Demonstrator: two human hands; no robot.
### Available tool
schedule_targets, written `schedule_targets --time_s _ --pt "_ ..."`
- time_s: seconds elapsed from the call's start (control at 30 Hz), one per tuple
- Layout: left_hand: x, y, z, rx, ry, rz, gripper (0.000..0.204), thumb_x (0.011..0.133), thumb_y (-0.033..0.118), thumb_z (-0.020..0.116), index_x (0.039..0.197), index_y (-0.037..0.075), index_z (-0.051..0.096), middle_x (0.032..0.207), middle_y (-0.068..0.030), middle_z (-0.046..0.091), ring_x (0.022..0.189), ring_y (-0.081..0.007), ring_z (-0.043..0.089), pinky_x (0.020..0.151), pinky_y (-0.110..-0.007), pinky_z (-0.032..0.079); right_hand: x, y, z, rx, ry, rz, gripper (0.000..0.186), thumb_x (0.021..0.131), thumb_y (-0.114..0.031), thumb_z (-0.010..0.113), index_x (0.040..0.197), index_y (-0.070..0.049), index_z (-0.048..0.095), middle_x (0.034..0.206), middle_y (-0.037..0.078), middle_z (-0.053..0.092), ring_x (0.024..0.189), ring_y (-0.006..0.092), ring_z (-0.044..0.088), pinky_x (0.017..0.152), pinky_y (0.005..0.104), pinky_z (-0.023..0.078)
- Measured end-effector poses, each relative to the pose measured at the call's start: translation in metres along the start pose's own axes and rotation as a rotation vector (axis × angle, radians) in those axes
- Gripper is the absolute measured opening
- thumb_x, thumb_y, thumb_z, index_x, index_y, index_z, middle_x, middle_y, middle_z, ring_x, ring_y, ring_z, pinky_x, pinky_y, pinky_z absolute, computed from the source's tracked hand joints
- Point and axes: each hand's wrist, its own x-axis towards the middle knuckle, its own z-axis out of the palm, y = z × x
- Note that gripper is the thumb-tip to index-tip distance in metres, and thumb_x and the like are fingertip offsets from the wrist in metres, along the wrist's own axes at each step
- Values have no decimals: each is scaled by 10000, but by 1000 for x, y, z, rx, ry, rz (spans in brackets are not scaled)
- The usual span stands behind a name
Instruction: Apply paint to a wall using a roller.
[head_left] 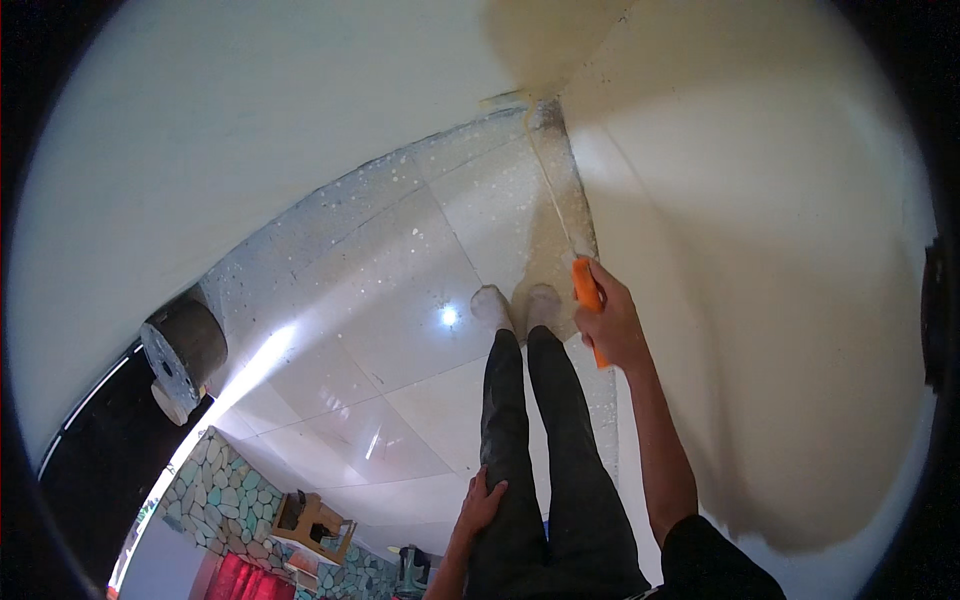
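My right hand point(613, 318) is wrapped around the orange handle of a paint roller point(586, 285). Its long thin rod runs up and away to the corner where the two walls meet the floor. The roller's head is hard to make out there. Darker, damp-looking patches cover much of the right wall point(800, 350) and the top of the corner. My left hand point(482, 500) holds nothing and lies on my left thigh, fingers apart.
I stand on pale floor tiles point(430, 380) spotted with paint, close to the right wall. A grey cylindrical bucket point(200, 338) stands by the far-left wall beside a dark opening. Behind it are stone-patterned wall point(225, 490), a wooden shelf point(315, 525) and red cloth point(245, 580).
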Motion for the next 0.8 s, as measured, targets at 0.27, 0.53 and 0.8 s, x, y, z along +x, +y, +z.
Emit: schedule_targets --time_s 0.27,0.53,0.8 --pt "3 11 1 13 -9 -3 752 905 483 540 1448 21 302 1402 -272 404 1275 -417 439 1058 -444 364 33 37 -7 -231 21 -225 597 748 -11 524 1343 -33 475 809 80 567 541 132 537 488 299 468" --pt "3 5 -1 41 -22 18 757 902 489 545 1452 29 302 1405 -272 402 1276 -424 435 1060 -447 360 50 20 -8 -230 -30 -28 578 745 -19 545 1319 -23 481 792 95 578 565 159 563 522 315 480" --pt "0 -3 -9 56 -8 -16 737 914 476 537 1458 43 294 1408 -274 399 1279 -428 431 1062 -445 361 5 39 25 -228 20 -268 565 734 -4 549 1296 -25 492 907 167 617 820 297 636 780 376 508"
